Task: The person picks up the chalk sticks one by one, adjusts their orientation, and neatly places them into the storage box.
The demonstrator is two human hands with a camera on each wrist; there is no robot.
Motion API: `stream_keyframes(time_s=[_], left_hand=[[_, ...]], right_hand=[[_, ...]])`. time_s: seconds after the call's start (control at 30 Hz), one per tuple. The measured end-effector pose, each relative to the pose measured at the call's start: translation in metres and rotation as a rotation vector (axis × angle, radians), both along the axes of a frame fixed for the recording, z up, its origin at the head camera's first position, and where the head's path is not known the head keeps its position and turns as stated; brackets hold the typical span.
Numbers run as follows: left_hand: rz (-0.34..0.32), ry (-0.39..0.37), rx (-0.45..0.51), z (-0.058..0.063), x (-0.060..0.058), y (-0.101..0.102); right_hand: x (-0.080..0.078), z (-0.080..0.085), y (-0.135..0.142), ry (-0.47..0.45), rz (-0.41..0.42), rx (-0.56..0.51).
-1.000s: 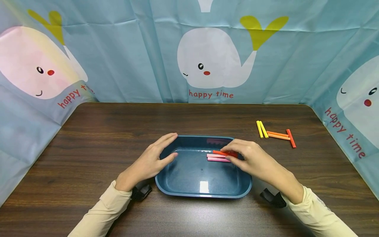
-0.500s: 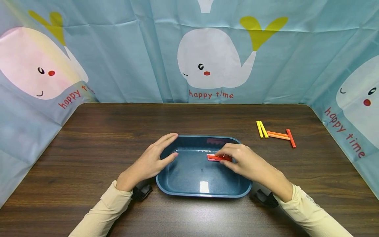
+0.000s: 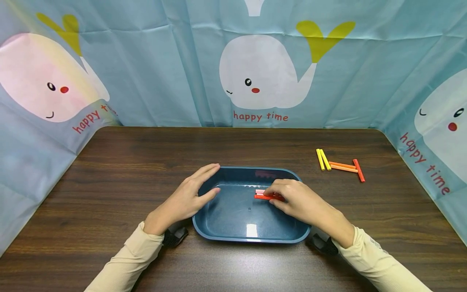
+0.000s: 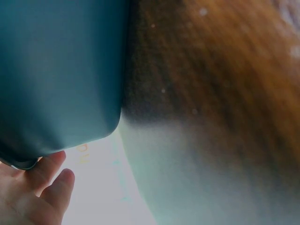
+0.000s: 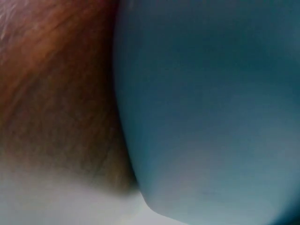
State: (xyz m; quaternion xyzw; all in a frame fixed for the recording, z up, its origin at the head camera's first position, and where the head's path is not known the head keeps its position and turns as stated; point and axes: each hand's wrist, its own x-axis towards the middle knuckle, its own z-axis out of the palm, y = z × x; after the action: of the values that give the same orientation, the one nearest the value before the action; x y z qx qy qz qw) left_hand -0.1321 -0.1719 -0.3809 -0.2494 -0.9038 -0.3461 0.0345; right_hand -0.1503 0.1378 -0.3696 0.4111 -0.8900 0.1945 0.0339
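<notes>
In the head view, my right hand [image 3: 297,200] reaches into the blue plastic basin [image 3: 251,241] and pinches a thin red stick [image 3: 260,197] between thumb and fingers. The stick lies low, level, just in front of pink sticks [image 3: 259,191], partly hidden by my fingers. My left hand [image 3: 186,196] rests at the basin's left rim, fingers extended, thumb apart from them and over the inside. In the left wrist view the fingertips [image 4: 58,161] meet the basin's corner. The right wrist view holds only the basin's outer wall [image 5: 201,112] and blurred table.
Two yellow sticks [image 3: 323,159], two orange sticks [image 3: 343,166] and a red stick [image 3: 359,170] lie on the dark wooden table [image 3: 146,154], right of the basin. A blue whale-print cloth [image 3: 164,73] hangs behind the table and along its sides.
My right hand has moved left and slightly toward me with the red stick, from behind the pink sticks, across them, to their near side. My left hand has stayed put.
</notes>
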Motion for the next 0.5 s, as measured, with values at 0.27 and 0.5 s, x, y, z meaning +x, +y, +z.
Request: stream_keyframes(time_s=[0.27,0.5], left_hand=[[-0.002,-0.002,0.001,-0.0012,-0.0001,-0.0003],[-0.008,-0.001,0.005,-0.0013,-0.0009,-0.0005]], right_hand=[[0.0017,-0.0011,-0.0021,0.016,-0.041,0.069],[0.0025,-0.0013,-0.0036,0.022,-0.069,0.126]])
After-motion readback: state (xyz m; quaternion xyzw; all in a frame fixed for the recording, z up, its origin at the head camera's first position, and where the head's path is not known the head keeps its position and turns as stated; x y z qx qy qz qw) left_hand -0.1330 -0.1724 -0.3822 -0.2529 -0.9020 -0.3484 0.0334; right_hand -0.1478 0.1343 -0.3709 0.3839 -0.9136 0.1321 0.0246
